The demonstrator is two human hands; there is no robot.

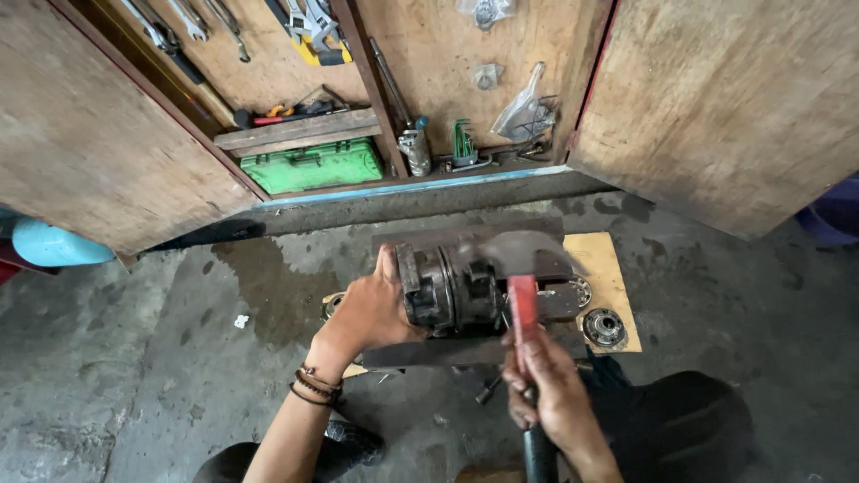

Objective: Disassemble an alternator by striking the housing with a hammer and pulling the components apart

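Left hand (371,313) spread flat, palm pressing forward, wrist bent, forearm reaching up from below, right hand (555,394) fisted tight, knuckles up, arm low

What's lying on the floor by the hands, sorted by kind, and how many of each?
Hammer, in the right hand: 1
Dark metal housing, steadied by the left hand: 1
Round bearing-like parts: 3
Yellow sheet: 1
Total: 6
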